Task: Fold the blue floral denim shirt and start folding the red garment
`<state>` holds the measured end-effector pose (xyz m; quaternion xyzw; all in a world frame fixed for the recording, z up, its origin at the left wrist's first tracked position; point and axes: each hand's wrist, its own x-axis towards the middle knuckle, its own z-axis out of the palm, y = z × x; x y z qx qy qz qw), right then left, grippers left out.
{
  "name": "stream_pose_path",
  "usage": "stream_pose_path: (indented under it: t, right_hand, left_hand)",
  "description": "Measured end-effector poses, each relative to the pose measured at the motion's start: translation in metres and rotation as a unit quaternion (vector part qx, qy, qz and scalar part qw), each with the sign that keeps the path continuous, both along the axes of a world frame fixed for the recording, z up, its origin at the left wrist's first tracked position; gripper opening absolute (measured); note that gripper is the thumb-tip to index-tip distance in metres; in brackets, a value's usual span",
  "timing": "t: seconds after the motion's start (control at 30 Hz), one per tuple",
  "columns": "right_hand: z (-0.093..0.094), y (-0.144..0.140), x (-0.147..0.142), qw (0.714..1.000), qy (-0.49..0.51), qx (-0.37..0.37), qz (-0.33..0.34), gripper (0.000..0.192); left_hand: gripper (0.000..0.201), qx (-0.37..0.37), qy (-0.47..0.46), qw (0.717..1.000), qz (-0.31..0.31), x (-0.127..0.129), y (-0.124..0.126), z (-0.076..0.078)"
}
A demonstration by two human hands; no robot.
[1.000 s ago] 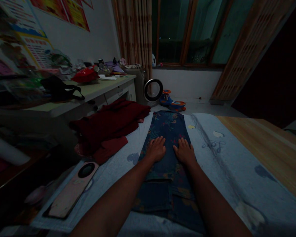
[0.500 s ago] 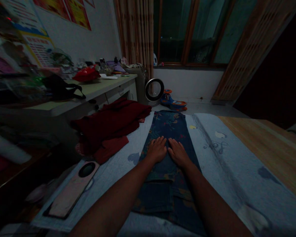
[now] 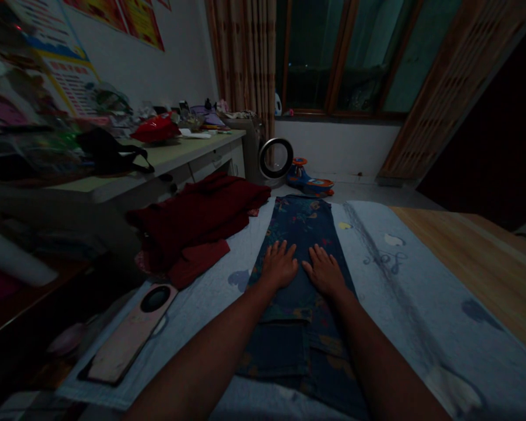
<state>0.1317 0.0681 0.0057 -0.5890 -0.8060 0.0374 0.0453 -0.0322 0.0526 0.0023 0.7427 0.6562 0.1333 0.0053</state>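
A dark blue garment with a floral print, apparently folded trousers [image 3: 302,222], lies lengthwise in front of me on a light blue sheet [image 3: 377,304]. My left hand [image 3: 280,263] rests flat on its left half, fingers stretched out. On the right half my right hand [image 3: 325,270] lies palm down with its fingers spread. Neither hand grips the cloth. Toward me, below the hands, the garment's folded layers and hems overlap. My forearms cover parts of its near end.
Left of the garment is a heap of dark red clothing [image 3: 201,210]. A pink phone [image 3: 129,336] with a round black camera lies nearer me. Along the left wall stands a cluttered desk [image 3: 175,155]. Bare wooden board [image 3: 477,245] shows at right; a blue-orange ride-on toy [image 3: 311,184] sits beyond.
My right hand has slid slightly to the right, widening the space between the hands, and its fingers are more spread. The left hand stays nearly in place on the garment.
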Motion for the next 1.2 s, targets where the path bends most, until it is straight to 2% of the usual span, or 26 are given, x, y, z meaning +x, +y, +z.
stream_pose_path:
  t: [0.33,0.5,0.57,0.63,0.7,0.77,0.87,1.03,1.2]
  right_hand:
    - [-0.005,0.005,0.016,0.993,-0.012,0.003,-0.116,0.073]
    - [-0.002,0.005,0.019,0.988,0.021,0.039,-0.148,0.069]
    - [0.001,0.005,0.017,0.989,0.048,0.074,-0.122,0.064]
    - [0.003,0.005,0.011,0.991,0.078,0.098,-0.05,0.06]
    - [0.002,0.003,0.003,0.991,0.097,0.081,0.035,0.059]
    - [0.001,0.0,-0.005,0.992,0.089,0.037,0.086,0.058]
    - [-0.002,-0.005,-0.012,0.994,0.055,-0.007,0.093,0.058]
    - [0.0,-0.006,-0.012,0.997,0.024,-0.015,0.072,0.06]
    - [0.002,-0.005,-0.012,0.997,0.013,-0.022,0.067,0.061]
  left_hand:
    - [0.055,-0.002,-0.003,1.0,0.001,-0.001,0.0,0.001]
    - [0.054,0.006,-0.001,1.0,-0.003,0.0,-0.001,0.001]
    - [0.054,0.004,0.0,1.0,-0.002,0.0,-0.001,0.0]
    - [0.055,0.001,0.0,1.0,-0.002,0.0,-0.001,-0.001]
    - [0.055,0.0,0.002,1.0,-0.005,-0.001,0.0,-0.002]
    - [0.054,0.001,0.004,1.0,-0.006,-0.001,0.0,-0.002]
    - [0.053,0.001,0.005,1.0,-0.003,-0.001,0.0,-0.001]
    - [0.052,0.006,-0.003,1.0,0.003,0.0,0.001,0.002]
    - [0.054,-0.009,-0.006,0.999,0.045,0.0,0.006,0.002]
